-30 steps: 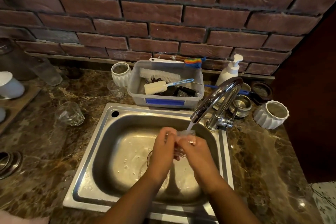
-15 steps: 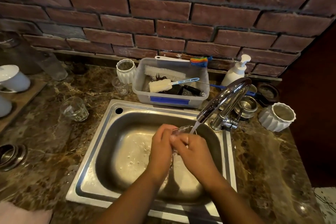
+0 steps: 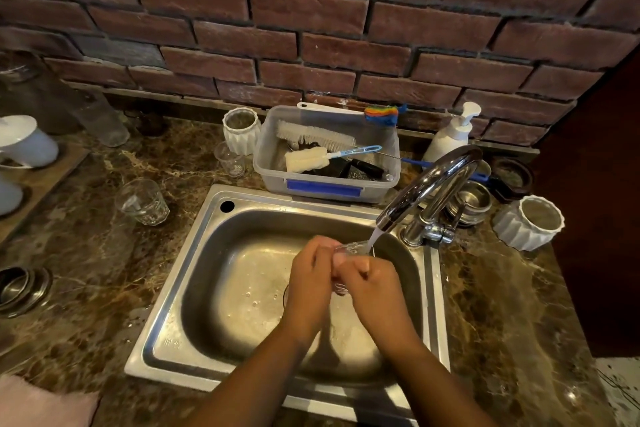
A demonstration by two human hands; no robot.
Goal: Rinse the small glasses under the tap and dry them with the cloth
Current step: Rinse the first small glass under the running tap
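Note:
Over the steel sink [image 3: 180, 295], my left hand [image 3: 311, 284] and my right hand [image 3: 374, 291] both grip a small clear glass [image 3: 353, 248]. Its rim pokes out above my fingers, right under the water stream from the chrome tap [image 3: 433, 187]. Most of the glass is hidden by my hands. A second small glass [image 3: 142, 202] stands on the marble counter left of the sink. A third, smaller one [image 3: 230, 159] stands behind it near a white ribbed cup [image 3: 241, 130]. A pink cloth [image 3: 41, 402] lies at the bottom left corner.
A plastic tub of brushes [image 3: 329, 180] sits behind the sink, with a soap pump bottle [image 3: 450, 135] to its right. Steel bowls [image 3: 471, 199] and another white ribbed cup [image 3: 530, 222] stand right of the tap. White cups on a wooden board [image 3: 45, 177] are at far left.
My hands have stayed under the running water, shifting their hold slightly on the glass. The camera has tilted a little.

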